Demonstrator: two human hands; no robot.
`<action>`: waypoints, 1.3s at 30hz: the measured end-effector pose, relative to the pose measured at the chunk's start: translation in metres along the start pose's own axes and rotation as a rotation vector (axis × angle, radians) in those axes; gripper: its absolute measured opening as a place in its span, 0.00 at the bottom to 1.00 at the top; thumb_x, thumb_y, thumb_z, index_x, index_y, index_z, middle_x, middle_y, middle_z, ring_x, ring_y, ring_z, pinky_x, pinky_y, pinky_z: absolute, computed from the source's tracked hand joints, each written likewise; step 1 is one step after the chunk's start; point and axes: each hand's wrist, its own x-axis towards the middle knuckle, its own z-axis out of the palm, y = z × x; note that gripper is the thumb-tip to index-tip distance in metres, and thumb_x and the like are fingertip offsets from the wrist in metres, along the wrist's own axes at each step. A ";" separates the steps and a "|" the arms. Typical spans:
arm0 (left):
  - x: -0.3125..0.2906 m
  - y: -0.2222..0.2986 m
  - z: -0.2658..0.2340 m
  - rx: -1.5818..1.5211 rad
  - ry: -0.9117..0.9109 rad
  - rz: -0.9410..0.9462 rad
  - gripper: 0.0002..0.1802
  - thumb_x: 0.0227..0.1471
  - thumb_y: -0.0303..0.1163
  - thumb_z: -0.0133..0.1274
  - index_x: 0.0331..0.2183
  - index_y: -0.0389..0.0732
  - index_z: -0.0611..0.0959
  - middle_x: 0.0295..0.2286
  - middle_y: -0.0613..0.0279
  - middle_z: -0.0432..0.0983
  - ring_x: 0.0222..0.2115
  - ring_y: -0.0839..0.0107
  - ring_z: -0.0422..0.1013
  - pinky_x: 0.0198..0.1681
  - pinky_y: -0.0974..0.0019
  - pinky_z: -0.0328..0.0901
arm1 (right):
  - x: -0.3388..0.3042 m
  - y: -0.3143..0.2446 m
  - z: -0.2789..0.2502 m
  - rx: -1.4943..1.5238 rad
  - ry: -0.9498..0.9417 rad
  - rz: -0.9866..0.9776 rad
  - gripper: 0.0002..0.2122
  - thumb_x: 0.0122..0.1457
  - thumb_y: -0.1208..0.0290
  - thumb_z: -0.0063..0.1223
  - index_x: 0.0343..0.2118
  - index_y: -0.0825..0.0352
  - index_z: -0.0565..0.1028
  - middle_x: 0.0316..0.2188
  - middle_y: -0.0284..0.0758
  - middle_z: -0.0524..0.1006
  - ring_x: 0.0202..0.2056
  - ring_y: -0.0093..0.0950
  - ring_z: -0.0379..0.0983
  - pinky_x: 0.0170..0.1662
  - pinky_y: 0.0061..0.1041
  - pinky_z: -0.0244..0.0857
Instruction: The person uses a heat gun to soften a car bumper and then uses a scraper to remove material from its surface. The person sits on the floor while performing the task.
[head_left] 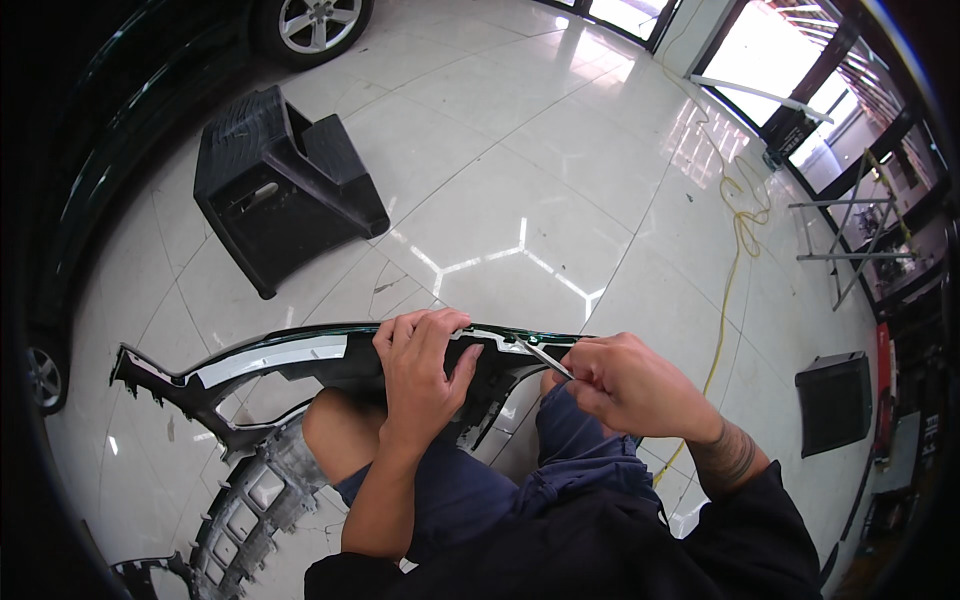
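Observation:
A dark green-black car bumper [300,372] lies across my knees, its inner side toward me, with a white strip along part of it. My left hand [425,365] grips its upper edge, fingers curled over the far side and thumb on the near side. My right hand [640,385] is closed around a slim silver tool [545,358] whose handle is hidden in the fist. The tool's tip meets the pale inner lip of the bumper, just right of my left hand.
A black plastic step stool [275,190] stands on the tiled floor ahead, beside a dark car [120,130]. A yellow cord [738,240] runs along the right. A grey folding stand [850,230] and a black box [833,405] are farther right. A grey slatted trim piece [240,520] lies lower left.

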 end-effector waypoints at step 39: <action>0.003 0.001 -0.001 0.012 -0.011 0.009 0.17 0.46 0.31 0.61 0.40 0.43 0.78 0.39 0.63 0.78 0.43 0.62 0.69 0.53 0.57 0.53 | 0.006 -0.020 0.124 2.102 -0.139 0.117 0.10 0.71 0.62 0.36 0.40 0.62 0.65 0.24 0.27 0.60 0.22 0.21 0.55 0.27 0.23 0.55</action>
